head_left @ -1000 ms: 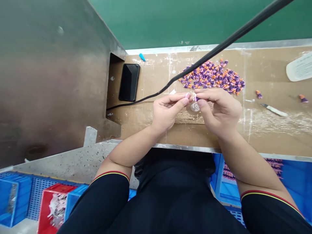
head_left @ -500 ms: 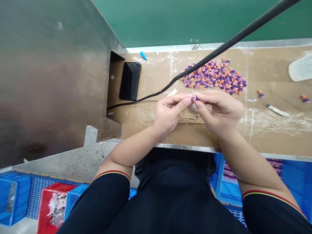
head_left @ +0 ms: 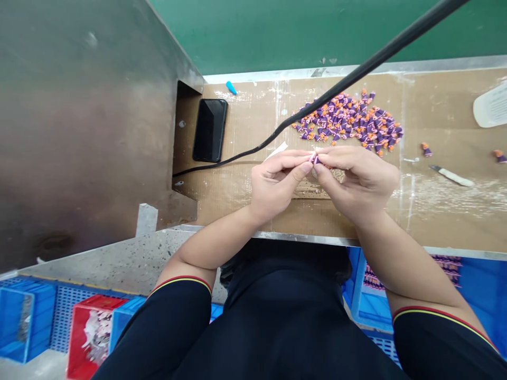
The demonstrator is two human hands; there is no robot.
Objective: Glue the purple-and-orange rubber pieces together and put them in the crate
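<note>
One small purple-and-orange piece (head_left: 315, 158) is pinched in a narrow grip between the thumbs and fingertips of the left hand (head_left: 275, 184) and the right hand (head_left: 358, 182), the hands nearly touching just above a cardboard-covered bench (head_left: 443, 224). Both wrists angle inward, and the forearms reach up from the lower corners of the view, in black sleeves (head_left: 174, 327) with red and yellow trim. (The piece is so small and so tightly held that its exact form cannot be made out.) A white paper strip (head_left: 277, 150) lies just beyond the left hand.

Beyond the hands, a loose pile of similar purple-and-orange pieces (head_left: 348, 121) lies directly on the cardboard, with two strays (head_left: 426, 150) further right, near a white-handled craft knife (head_left: 451, 177). A blue teardrop-shaped piece (head_left: 231, 87) lies at the far edge, and a black smartphone (head_left: 209, 131) lies face up to the left, beside a black cable (head_left: 356, 70).

Below the bench, a red crate (head_left: 91, 338) holds crumpled white scraps, and a blue crate (head_left: 412, 279) holds rows of purple-and-orange pieces, partly hidden by the right arm. Another blue crate (head_left: 26, 327) sits at far left, its contents unclear.
</note>
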